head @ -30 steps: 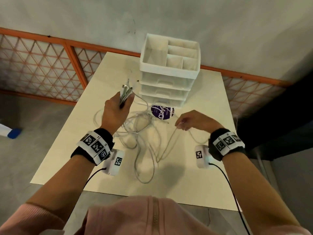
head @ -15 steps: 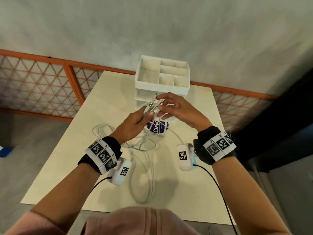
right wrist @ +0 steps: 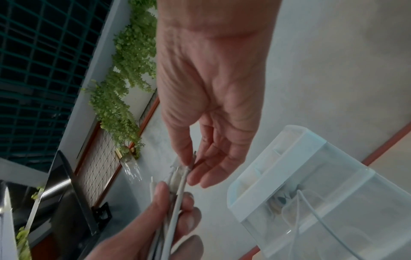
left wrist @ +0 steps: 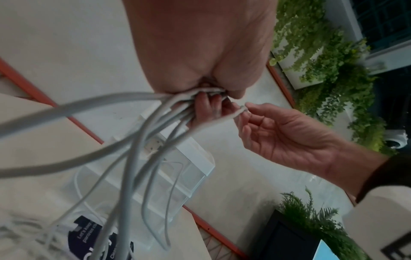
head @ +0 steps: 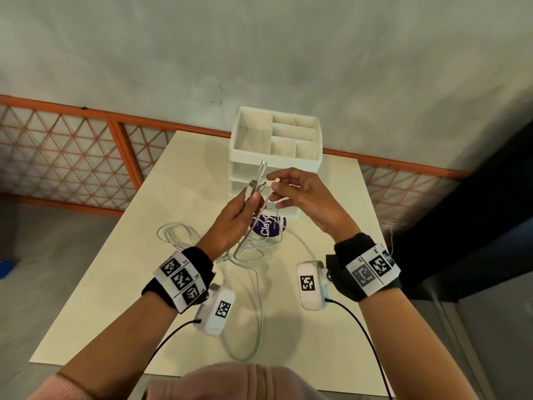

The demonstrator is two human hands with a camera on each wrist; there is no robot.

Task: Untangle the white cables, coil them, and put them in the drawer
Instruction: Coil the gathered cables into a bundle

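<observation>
Her left hand (head: 236, 217) grips a bunch of thin white cables (head: 255, 192), plugs upward; her right hand (head: 300, 197) pinches one plug before the white plastic drawer unit (head: 277, 151).

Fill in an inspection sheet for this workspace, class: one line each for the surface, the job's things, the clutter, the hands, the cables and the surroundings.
Surface: cream table, bare at its near left.
Job's things: white cables partly lifted, loops trailing on the table; white drawer unit at the far edge, open top tray with compartments.
Clutter: purple round label lying in front of the drawers.
Hands: left hand grips a bundle of cable ends; right hand pinches one plug end with its fingers.
Cables: still tangled, none coiled; black wrist-camera leads hang off both wrists.
Surroundings: grey wall, orange lattice railing, hanging green plants.
</observation>
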